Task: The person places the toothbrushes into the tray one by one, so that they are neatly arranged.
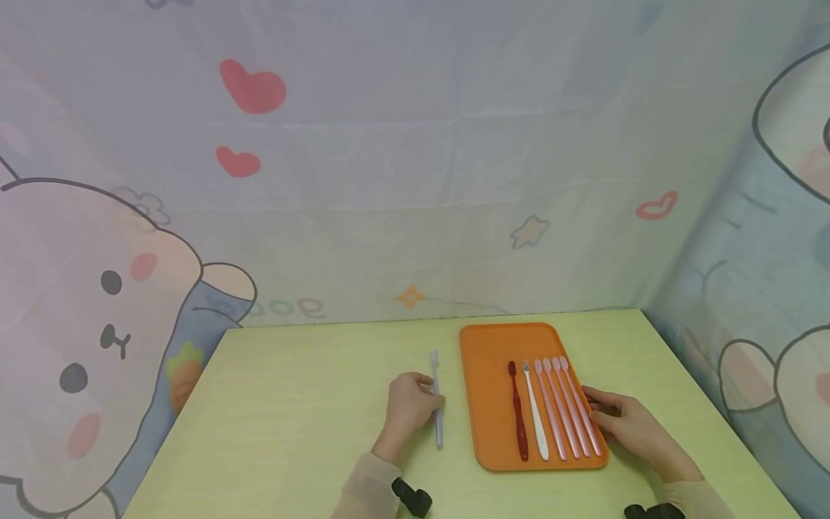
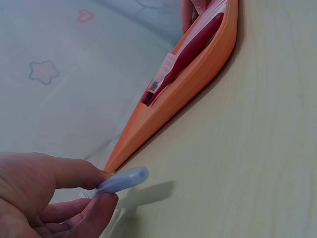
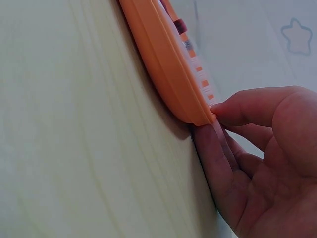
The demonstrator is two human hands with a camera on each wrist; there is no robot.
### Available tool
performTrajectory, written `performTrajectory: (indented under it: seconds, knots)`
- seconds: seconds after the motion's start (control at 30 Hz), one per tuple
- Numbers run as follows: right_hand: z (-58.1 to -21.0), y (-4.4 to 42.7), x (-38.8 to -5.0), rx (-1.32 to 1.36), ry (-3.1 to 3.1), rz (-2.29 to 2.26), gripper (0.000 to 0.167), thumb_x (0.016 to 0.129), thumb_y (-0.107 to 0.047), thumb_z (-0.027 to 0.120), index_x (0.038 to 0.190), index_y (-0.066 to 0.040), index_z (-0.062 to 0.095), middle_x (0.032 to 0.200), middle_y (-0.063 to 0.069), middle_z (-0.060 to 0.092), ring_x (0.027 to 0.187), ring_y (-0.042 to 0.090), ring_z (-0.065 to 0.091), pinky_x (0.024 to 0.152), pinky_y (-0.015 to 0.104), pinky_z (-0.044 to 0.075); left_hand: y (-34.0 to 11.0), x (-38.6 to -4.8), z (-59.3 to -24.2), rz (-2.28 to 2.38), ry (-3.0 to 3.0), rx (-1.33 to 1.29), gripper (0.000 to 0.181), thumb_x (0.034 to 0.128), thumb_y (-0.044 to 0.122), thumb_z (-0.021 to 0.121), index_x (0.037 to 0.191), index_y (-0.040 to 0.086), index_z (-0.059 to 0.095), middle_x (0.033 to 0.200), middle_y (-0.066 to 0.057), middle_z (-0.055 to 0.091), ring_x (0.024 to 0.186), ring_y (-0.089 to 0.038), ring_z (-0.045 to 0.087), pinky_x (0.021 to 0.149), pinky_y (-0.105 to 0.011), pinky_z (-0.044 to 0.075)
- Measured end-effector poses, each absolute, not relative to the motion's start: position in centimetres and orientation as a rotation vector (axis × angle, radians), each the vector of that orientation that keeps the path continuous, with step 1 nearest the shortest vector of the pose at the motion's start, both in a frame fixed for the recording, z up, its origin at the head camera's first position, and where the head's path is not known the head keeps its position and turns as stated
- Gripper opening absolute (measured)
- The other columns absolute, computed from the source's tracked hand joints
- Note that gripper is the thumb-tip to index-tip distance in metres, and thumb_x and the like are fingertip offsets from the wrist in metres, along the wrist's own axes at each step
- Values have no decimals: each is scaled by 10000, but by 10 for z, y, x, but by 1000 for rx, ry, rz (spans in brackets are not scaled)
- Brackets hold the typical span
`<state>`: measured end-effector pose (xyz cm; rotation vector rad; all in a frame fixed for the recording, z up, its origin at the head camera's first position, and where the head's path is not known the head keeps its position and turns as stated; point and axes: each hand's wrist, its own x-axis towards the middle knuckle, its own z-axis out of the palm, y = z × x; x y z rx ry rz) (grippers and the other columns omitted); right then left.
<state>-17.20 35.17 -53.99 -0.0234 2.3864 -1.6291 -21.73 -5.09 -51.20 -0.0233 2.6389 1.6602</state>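
Observation:
My left hand point(image 1: 408, 407) pinches a pale bluish toothbrush point(image 1: 439, 431) between thumb and fingers, left of the orange tray point(image 1: 485, 411). In the head view its bristle head points away from me. The left wrist view shows the rounded handle end point(image 2: 130, 178) sticking out past the fingertips. At the tray's right side, my right hand point(image 1: 632, 429) grips the rim, thumb and fingers on either side of the edge point(image 3: 200, 116). On the tray lie a dark red toothbrush point(image 1: 519, 414), a white one point(image 1: 537, 418) and several pink ones point(image 1: 565, 411), side by side.
A pale yellow table point(image 1: 298, 404) with wood grain carries the tray. Behind it and to the right hangs a printed cloth point(image 1: 389, 180) with hearts, stars and cartoon animals. Each wrist wears a black camera mount point(image 1: 412, 497).

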Motion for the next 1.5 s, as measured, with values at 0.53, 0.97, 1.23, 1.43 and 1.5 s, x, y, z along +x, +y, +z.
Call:
performTrajectory:
  seconds: [0.53, 0.97, 1.23, 1.43, 1.5]
  knots:
    - [-541, 352, -172, -28, 2367, -1643, 593, 1109, -104, 577, 1605, 116, 338, 1557, 369, 453, 1358, 461, 557, 883, 382, 638, -38, -212, -503, 1775, 2545, 54, 368, 815, -60, 800, 1160, -144, 705, 840, -130, 705, 580, -187, 702, 531, -331, 626]
    - [-540, 352, -172, -31, 2370, -1642, 596, 1108, -110, 584, 1604, 115, 343, 1557, 371, 452, 1362, 479, 549, 872, 385, 641, -28, -213, -502, 1763, 2516, 36, 362, 827, -49, 803, 1169, -124, 708, 840, -105, 701, 584, -167, 699, 536, -302, 622]
    - [-539, 351, -171, -29, 2372, -1638, 595, 1104, -106, 589, 1601, 116, 349, 1536, 367, 479, 1330, 453, 585, 870, 389, 643, -22, -212, -501, 1772, 2495, 57, 366, 838, -50, 807, 1180, -128, 704, 834, -96, 692, 570, -165, 694, 539, -315, 625]
    - [-537, 350, -170, -24, 2380, -1640, 595, 1097, -99, 596, 1596, 119, 357, 1535, 366, 481, 1328, 451, 588, 870, 385, 642, -13, -213, -501, 1766, 2512, 70, 349, 819, -51, 793, 1152, -125, 719, 777, -77, 706, 525, -146, 677, 506, -300, 608]
    - [-537, 350, -170, -29, 2384, -1643, 594, 1094, -93, 600, 1593, 122, 361, 1529, 366, 488, 1319, 445, 596, 868, 380, 642, -10, -212, -501, 1761, 2518, 74, 342, 816, -49, 788, 1145, -115, 725, 769, -65, 703, 522, -140, 672, 502, -294, 603]
